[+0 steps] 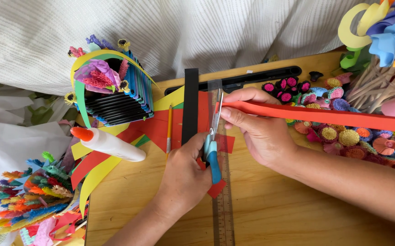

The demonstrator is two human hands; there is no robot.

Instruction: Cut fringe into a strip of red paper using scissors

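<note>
**Scissors at the end of a red paper strip**

Nearest the camera, the left hand [186, 175] is closed around the blue handles of a pair of scissors [212, 139], blades pointing away from the person. The blades meet the near end of a long red paper strip [325, 116], which runs off to the right across the board. The right hand [257, 127] pinches that end, thumb and fingers pressed together on the paper just beside the blades.

Under the scissors lies a clear ruler [223, 209], running lengthwise toward the camera on the wooden board [275, 209]. A black strip [190, 105] lies just left of it over red and yellow paper sheets [161, 127], with a thin orange pencil [168, 132] beside it. Farther left a white glue bottle [108, 143] with an orange cap lies on its side. Behind it stands a holder of stacked sticks [120, 100] decked with paper flowers. Small quilled paper flowers [343, 136] crowd the right side, below the strip, and fringed paper pieces [28, 196] pile at the lower left.
</note>
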